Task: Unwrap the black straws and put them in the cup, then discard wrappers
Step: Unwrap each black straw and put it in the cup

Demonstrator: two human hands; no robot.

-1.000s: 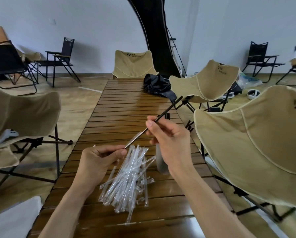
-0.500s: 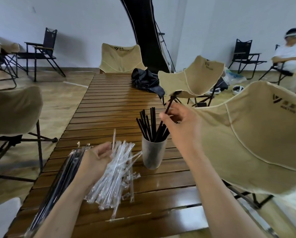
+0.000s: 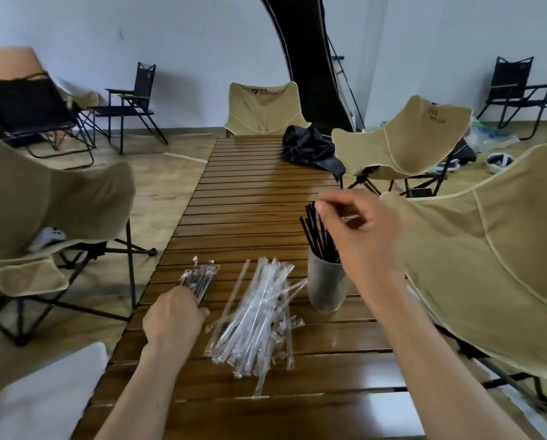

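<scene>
Left hand (image 3: 173,319) grasps wrapped straws (image 3: 199,277) on slatted table (image 3: 253,192) | right hand (image 3: 358,230) hovers loosely curled, holding nothing, over black straws (image 3: 313,230) standing in cup (image 3: 324,289) | empty wrappers (image 3: 259,315) piled between

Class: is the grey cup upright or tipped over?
Upright: the cup stands on its base on the table, black straws poking up.

Slatted table (image 3: 253,198): cup (image 3: 324,289), wrappers (image 3: 259,315), wrapped straws (image 3: 199,279).

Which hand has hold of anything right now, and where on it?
The left hand grips the wrapped straws at their near end. The right hand, above the cup, holds nothing visible.
</scene>
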